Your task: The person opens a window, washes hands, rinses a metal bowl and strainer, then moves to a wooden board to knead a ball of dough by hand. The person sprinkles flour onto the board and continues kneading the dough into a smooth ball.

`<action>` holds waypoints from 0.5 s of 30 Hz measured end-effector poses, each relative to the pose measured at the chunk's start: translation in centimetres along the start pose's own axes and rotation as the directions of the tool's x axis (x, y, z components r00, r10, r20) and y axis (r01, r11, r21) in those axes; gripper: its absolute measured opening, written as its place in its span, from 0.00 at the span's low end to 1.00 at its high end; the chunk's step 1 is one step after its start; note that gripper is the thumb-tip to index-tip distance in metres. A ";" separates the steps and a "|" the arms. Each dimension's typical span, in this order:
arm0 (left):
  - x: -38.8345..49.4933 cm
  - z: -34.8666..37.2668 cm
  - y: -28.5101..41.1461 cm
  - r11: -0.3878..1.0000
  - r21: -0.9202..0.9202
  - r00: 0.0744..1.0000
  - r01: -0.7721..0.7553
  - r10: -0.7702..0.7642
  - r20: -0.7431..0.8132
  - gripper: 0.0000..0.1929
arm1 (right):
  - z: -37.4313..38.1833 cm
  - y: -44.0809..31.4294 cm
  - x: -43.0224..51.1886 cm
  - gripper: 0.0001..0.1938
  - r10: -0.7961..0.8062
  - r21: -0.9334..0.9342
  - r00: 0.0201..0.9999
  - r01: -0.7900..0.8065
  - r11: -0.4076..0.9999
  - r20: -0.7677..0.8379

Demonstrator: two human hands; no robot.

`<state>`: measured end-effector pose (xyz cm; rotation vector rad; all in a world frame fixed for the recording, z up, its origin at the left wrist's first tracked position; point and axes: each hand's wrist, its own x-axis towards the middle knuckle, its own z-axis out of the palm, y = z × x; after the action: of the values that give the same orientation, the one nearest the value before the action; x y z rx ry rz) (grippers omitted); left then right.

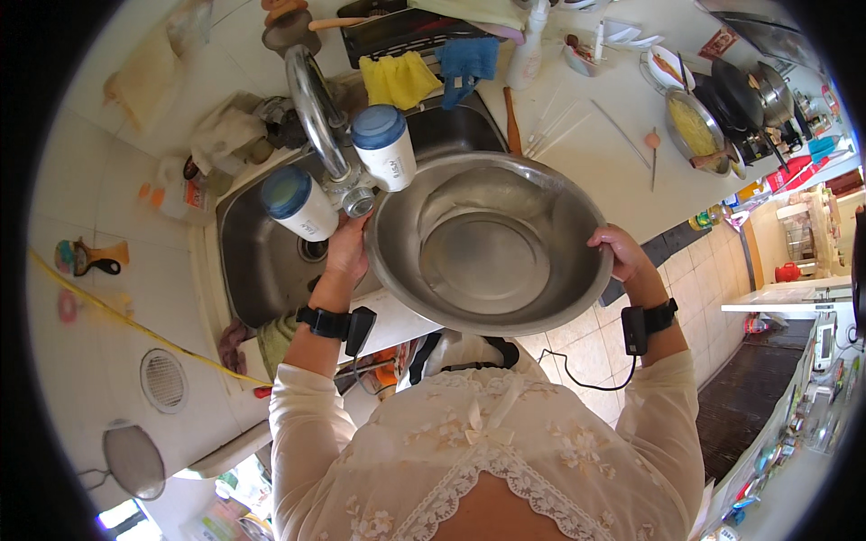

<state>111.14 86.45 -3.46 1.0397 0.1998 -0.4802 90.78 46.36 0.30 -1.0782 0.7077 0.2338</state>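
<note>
A large round stainless steel basin is held between my two hands, its inside bare and turned up towards me. My left hand grips its left rim, close by the faucet's filter canisters; some of those fingers are hidden. On the opposite rim my right hand has its fingers over the edge. The chrome faucet arches just beyond my left hand, flanked by one white canister with a blue cap and another blue-capped canister. Below the faucet lies the steel sink, partly covered by the basin.
The white countertop carries chopsticks and a wooden utensil. A steel bowl of yellow shreds stands to the right. A yellow cloth and a blue cloth hang behind the sink. A white spray bottle stands nearby.
</note>
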 end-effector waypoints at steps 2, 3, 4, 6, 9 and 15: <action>-0.1 -0.6 0.0 1.000 -0.011 1.000 0.024 -0.024 0.016 0.16 | 0.6 -0.1 0.0 0.06 0.000 0.001 1.000 0.000 1.000 0.021; -0.1 -0.8 0.0 1.000 0.005 1.000 0.011 -0.011 0.027 0.16 | 0.9 -0.2 -0.1 0.07 -0.008 -0.009 1.000 0.008 1.000 0.026; -0.1 -0.9 0.0 0.999 -0.005 0.999 0.035 -0.035 0.014 0.15 | 1.2 -0.3 -0.3 0.08 -0.004 -0.002 1.000 0.004 1.000 0.021; -0.2 -1.1 0.0 0.999 0.006 0.999 0.035 -0.035 0.020 0.13 | 1.8 -0.5 -1.0 0.11 -0.029 -0.027 0.999 0.030 0.999 0.021; -0.4 -1.0 -0.3 0.994 0.042 0.995 0.097 -0.096 -0.022 0.10 | 2.3 -0.7 -2.3 0.18 -0.054 -0.066 0.998 0.054 0.996 -0.008; -0.6 0.3 -2.3 0.997 0.038 0.996 0.067 -0.069 0.057 0.11 | 0.8 -0.4 -3.6 0.19 -0.146 -0.079 0.987 0.141 0.987 -0.063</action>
<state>109.52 85.39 -4.87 1.0552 0.1753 -0.5766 88.54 47.44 3.10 -1.2081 0.6831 0.1004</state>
